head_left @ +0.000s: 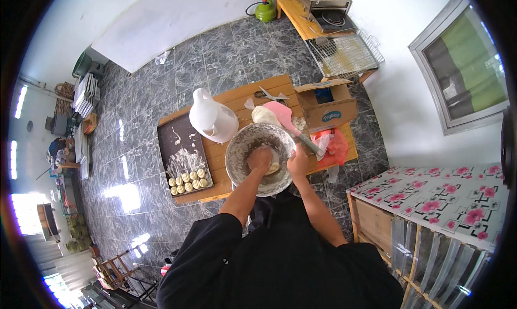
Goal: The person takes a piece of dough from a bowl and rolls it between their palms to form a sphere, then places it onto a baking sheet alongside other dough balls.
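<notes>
A large metal bowl [237, 147], its inside smeared with pale batter or dough, stands at the table's near edge in front of me. My left hand [260, 159] reaches down inside it, beside a small lump of pale dough [273, 168]; its fingers are too hidden to read. On the bowl's right rim my right hand [297, 162] is closed. Just beyond the bowl lie a whitish dough lump or bag [266, 115] and a pink spatula [278, 112] with a grey-green handle.
Left of the bowl stand a white plastic jug [212, 117] and a dark baking tray [180, 139] with rows of round, ridged dough pieces [188, 183]. Scissors [271, 95], an opened cardboard box [328, 107] and a red plastic bag [335, 147] occupy the far and right side.
</notes>
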The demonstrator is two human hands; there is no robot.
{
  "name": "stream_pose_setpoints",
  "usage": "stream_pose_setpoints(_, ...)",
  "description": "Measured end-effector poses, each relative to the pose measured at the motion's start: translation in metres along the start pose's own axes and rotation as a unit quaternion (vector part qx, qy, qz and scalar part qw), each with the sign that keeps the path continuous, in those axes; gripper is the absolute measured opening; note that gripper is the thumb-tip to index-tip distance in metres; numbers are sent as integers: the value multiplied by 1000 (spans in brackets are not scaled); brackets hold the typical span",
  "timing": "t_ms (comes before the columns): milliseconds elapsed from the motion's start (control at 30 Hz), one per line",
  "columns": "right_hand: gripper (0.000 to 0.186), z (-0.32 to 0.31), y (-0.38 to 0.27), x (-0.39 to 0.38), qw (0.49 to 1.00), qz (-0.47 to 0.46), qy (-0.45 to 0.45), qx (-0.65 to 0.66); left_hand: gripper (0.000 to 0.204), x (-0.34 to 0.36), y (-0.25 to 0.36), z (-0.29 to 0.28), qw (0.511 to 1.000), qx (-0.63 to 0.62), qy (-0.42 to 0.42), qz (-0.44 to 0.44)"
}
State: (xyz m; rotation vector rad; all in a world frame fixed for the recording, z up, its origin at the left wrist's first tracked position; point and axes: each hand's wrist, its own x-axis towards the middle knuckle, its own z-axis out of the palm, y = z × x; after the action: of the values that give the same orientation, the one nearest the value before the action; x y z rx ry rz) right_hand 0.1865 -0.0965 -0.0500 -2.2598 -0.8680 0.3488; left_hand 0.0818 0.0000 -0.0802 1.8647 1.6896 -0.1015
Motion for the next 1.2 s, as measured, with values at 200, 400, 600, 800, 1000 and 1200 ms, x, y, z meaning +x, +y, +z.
stream_pose_setpoints(200, 24, 2, 3, -4, 996, -35, 59, 54, 44, -2, -11, -6, 997, 16, 20, 70)
stream_pose_setpoints(400, 17, 2, 4, -5, 996, 57, -13, 68, 30, 0, -19, -62, 914, -218, -339, -41)
stream_pose_setpoints(600, 27, 5, -5, 3, 997, 36, -58, 18, 17, -28, -12, -44, 883, 18, -1, 468)
stream_pose_setpoints(800, 32, 6, -3, 10, 999, 6, -51, 8, 23, -46, -10, -4, 912, 162, -67, 371)
stream_pose_setpoints(1000, 16, -6, 6, 12, 999, 19, -37, 13, 31, -29, -22, -58, 941, 101, -11, 322)
stream_pose_setpoints(1200, 12, -11, 6, 12, 999, 20, -18, 37, 32, -20, -49, -64, 949, 96, -139, 268)
